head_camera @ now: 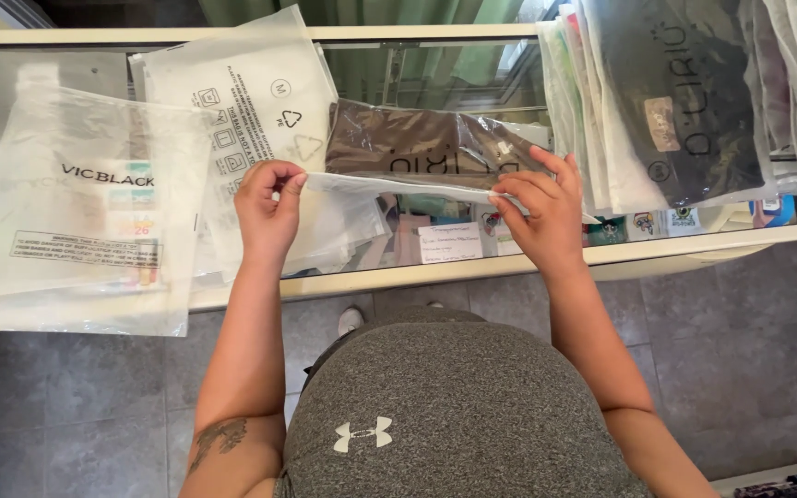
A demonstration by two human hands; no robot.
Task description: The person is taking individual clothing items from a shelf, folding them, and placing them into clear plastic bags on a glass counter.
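Observation:
A clear plastic bag holding a folded dark brown garment (417, 143) lies on the glass counter top (472, 78). My left hand (267, 212) pinches the left end of the bag's near flap (389, 185). My right hand (541, 214) presses the flap's right end with spread fingers. The flap runs as a thin white strip between both hands.
Several empty frosted bags (76, 212) with printed labels lie at the left, some hanging over the counter edge. A stack of bagged garments (684, 92) sits at the right. Small items and a note (449, 242) show through the glass. Grey tile floor (740, 350) lies below.

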